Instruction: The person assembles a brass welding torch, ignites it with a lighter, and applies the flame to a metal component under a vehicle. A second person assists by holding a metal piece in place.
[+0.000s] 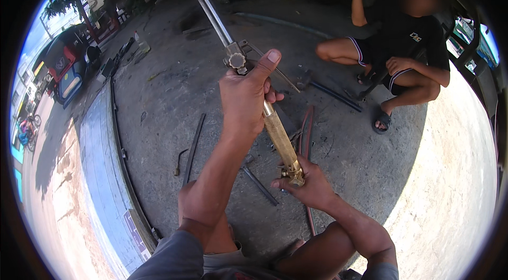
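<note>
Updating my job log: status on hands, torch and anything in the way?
Left hand gripping silver-and-brass metal torch; right hand holding valve end. Torch aloft, slanting forward. Mind person in black shirt crouched front right, not touching.

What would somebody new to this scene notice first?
Probably the long metal torch slanting across the middle, gripped partway along by the left hand, with the right hand at its lower, brass-coloured end. Next might come the person in a black shirt at upper right, knees bent, and the long, pale panel at left.
</note>
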The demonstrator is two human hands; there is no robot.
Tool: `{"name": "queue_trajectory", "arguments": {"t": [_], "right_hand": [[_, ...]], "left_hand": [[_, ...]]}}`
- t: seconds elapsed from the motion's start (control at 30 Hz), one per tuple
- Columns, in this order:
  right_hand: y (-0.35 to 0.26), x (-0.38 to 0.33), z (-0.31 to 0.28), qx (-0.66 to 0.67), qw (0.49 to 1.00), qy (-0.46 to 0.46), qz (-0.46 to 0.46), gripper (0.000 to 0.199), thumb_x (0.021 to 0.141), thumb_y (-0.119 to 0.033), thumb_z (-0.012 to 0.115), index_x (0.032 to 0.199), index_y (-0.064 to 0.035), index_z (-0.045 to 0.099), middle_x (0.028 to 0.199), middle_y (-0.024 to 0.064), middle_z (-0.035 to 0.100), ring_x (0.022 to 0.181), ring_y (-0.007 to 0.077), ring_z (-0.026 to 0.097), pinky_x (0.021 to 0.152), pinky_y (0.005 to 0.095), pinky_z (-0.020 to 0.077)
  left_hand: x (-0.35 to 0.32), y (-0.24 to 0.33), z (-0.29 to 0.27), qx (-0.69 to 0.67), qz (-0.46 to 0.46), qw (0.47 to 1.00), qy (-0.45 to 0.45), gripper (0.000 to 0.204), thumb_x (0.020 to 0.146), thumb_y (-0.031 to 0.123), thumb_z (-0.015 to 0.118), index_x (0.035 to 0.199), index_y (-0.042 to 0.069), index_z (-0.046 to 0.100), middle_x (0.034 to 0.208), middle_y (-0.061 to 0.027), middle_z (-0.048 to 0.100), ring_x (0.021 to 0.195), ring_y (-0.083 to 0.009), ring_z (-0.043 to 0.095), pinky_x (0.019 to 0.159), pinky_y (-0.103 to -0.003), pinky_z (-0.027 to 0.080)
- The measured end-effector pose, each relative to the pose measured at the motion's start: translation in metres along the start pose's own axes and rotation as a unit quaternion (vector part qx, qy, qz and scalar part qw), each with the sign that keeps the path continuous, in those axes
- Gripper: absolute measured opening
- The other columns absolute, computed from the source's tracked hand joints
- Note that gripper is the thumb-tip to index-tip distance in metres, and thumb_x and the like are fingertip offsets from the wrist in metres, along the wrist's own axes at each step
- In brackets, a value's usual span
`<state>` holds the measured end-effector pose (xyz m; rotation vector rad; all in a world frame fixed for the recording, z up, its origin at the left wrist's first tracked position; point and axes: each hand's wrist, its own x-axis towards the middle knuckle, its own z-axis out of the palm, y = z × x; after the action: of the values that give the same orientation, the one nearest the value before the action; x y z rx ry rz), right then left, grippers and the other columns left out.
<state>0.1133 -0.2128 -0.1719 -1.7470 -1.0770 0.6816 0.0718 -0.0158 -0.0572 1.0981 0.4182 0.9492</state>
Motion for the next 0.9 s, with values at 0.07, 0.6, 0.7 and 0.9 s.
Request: {"name": "queue_trajectory", "arguments": {"t": [0.07,0.6,0.7,0.9], "right_hand": [[-0.005,0.001,0.0,0.023,0.999,-0.023,-0.009,0.056,0.085,-0.029,0.091,0.124,-0.0027,0.061,0.088,0.0023,0.067,0.083,0.0134,0.067,0.077,0.0325,0.0548],[0.003,0.0,-0.006,0.604,0.673,-0.415,0.099,0.067,0.082,0.0,0.086,0.137,0.0064,0.048,0.063,0.0001,0.054,0.045,0.0072,0.05,0.038,0.0264,0.0391],[-0.006,0.007,-0.019,0.439,0.838,-0.292,0.141,0.065,0.081,-0.006,0.089,0.134,0.0034,0.053,0.066,-0.0001,0.057,0.046,0.0074,0.052,0.04,0.0261,0.0407],[-0.003,0.009,-0.006,0.076,0.991,-0.054,0.094,0.063,0.081,-0.015,0.093,0.132,-0.0021,0.058,0.072,-0.0012,0.062,0.051,0.0064,0.054,0.043,0.0268,0.0416]], "left_hand": [[0.002,-0.002,-0.003,-0.008,-0.009,1.0,-0.022,0.034,0.09,0.035,0.086,0.089,0.008,0.065,0.061,0.002,0.054,0.047,-0.0112,0.058,0.058,-0.035,0.062],[0.028,-0.054,-0.026,-0.513,-0.11,0.725,-0.445,0.039,0.102,0.044,0.068,0.081,0.015,0.053,0.057,0.0006,0.052,0.048,-0.0146,0.059,0.061,-0.038,0.063],[0.011,-0.029,-0.018,-0.263,-0.153,0.917,-0.259,0.041,0.098,0.047,0.074,0.086,0.012,0.056,0.061,-0.0014,0.056,0.052,-0.0165,0.062,0.065,-0.04,0.063],[-0.003,-0.021,-0.003,-0.042,-0.174,0.983,-0.03,0.043,0.09,0.044,0.083,0.079,0.014,0.054,0.06,-0.0012,0.054,0.051,-0.015,0.059,0.064,-0.041,0.06]]}}
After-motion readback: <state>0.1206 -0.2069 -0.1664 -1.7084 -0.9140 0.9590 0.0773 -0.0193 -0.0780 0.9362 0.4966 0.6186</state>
